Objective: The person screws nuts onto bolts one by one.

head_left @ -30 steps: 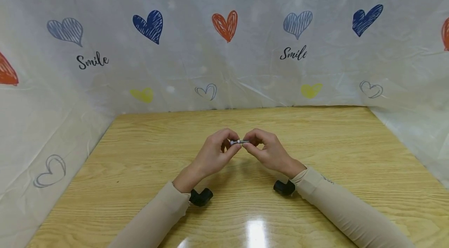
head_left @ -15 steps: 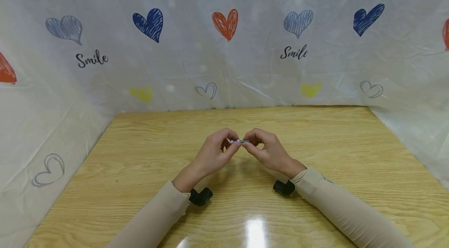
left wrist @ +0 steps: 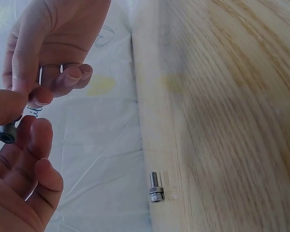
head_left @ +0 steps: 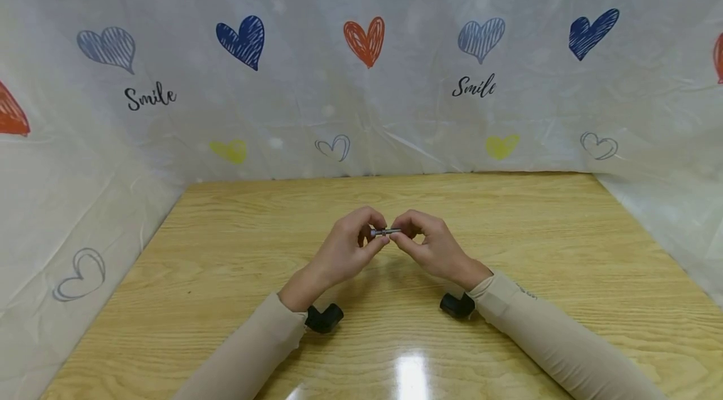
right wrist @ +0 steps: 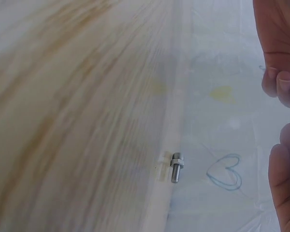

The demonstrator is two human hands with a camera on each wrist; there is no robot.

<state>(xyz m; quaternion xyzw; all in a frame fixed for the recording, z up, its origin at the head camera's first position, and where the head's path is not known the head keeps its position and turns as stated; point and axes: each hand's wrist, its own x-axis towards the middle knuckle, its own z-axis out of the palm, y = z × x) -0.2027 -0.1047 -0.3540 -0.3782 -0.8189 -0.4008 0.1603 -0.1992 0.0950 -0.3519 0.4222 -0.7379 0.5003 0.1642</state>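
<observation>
In the head view a small metal bolt (head_left: 393,231) lies level between both hands, its head to the left. A nut (head_left: 385,232) sits partway along its shank. My left hand (head_left: 346,248) has thumb and forefinger around the bolt near the nut. My right hand (head_left: 435,246) pinches the threaded end. In the left wrist view the dark socket bolt head (left wrist: 7,134) sticks out below the pinching fingers, which hide the rest. Most of the held bolt is outside the right wrist view, where fingers (right wrist: 282,169) show at the right edge.
A second bolt with a nut (left wrist: 156,188) lies on the wooden table (head_left: 226,237), seen also in the right wrist view as a silver bolt (right wrist: 176,167). A white curtain (head_left: 418,111) printed with hearts stands behind the table. Black wrist mounts (head_left: 324,318) hang under both wrists.
Both hands stay in place. The fingertips shift slightly around the bolt, and it has dipped and tilted a little; the left fingertips now stand slightly farther apart near the nut.
</observation>
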